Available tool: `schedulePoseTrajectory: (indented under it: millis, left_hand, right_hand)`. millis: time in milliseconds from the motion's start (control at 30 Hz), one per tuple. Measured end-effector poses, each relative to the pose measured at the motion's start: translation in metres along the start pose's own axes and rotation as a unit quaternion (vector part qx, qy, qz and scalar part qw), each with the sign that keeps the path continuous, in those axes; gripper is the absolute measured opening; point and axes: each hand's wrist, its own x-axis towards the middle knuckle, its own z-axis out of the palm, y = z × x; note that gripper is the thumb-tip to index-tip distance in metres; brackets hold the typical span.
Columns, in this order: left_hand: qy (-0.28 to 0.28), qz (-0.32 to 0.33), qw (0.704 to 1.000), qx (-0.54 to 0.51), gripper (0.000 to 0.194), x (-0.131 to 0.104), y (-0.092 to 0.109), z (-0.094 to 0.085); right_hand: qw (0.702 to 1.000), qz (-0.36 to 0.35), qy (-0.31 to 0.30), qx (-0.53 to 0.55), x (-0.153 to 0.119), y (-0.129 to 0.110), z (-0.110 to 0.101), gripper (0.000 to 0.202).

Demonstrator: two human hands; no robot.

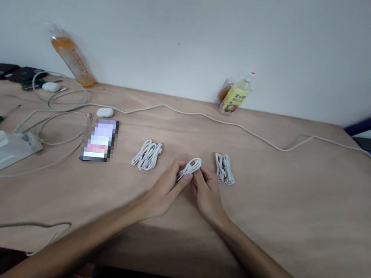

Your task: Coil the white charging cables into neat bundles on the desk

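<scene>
"What is the person's left hand (165,187) doing?"
"It pinches a coiled white cable (189,168) between thumb and fingers."
"And the right hand (209,196)?"
"Its fingers curl at the coil's other side, partly hidden; whether they grip it, one cannot tell."
"Where is that cable, then?"
"In front of the person, between a larger cable group (147,155) to the left and a smaller cable group (224,169) just beside the right hand, both lying on the wooden table (297,206)."
</scene>
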Motion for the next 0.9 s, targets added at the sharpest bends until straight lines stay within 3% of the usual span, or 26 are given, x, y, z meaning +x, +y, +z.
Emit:
schedulePoseTrajectory:
  millis: [300, 467, 600, 900]
  left_hand:
    - [0.003, -0.008, 0.999, -0.051, 0.047, 0.0, -0.003, 0.003]
    - [0.019, -0.033, 0.985, -0.167, 0.051, 0.003, -0.003, 0.012]
    - [0.036, -0.057, 0.966, -0.251, 0.055, 0.005, 0.0, 0.016]
    - [0.028, -0.074, 0.949, -0.305, 0.059, 0.007, 0.003, 0.011]
  right_hand:
    - [0.998, -0.051, -0.006, -0.044, -0.002, -0.001, 0.001, 0.049]
    - [0.976, -0.122, 0.012, -0.179, -0.007, 0.002, -0.003, 0.039]
    - [0.923, -0.225, 0.023, -0.31, -0.005, 0.006, -0.008, 0.035]
    - [0.742, -0.432, -0.003, -0.512, 0.007, -0.001, -0.02, 0.041]
